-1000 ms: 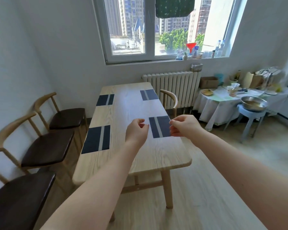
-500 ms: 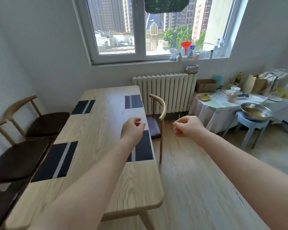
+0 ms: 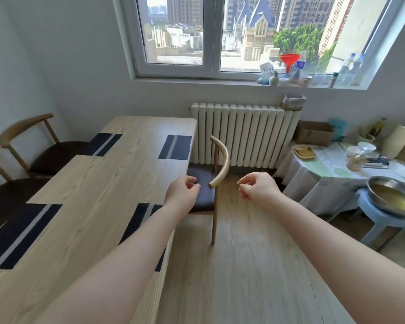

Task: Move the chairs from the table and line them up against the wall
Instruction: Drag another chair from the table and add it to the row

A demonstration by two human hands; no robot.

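One chair (image 3: 216, 170) remained tucked at the bench (image 3: 117, 183), centre frame; two chairs (image 3: 28, 157) stood by the wall, left edge. View had shifted rightward, bringing it close. Left hand (image 3: 182, 195) and right hand (image 3: 258, 189) hovered apart, loosely curled, empty, flanking its backrest: grasp judged imminent.

A pale wooden tabletop (image 3: 117, 183) with four dark placemats fills the view from 7 to 10 o'clock. One chair (image 3: 216, 169) is tucked at its far right side, near 12 o'clock, with its curved backrest between the two hands. The left hand (image 3: 181, 194) and right hand (image 3: 258, 189) hover loosely curled, empty, neither touching the backrest. Two more chairs (image 3: 33, 155) stand along the wall at 9 o'clock.
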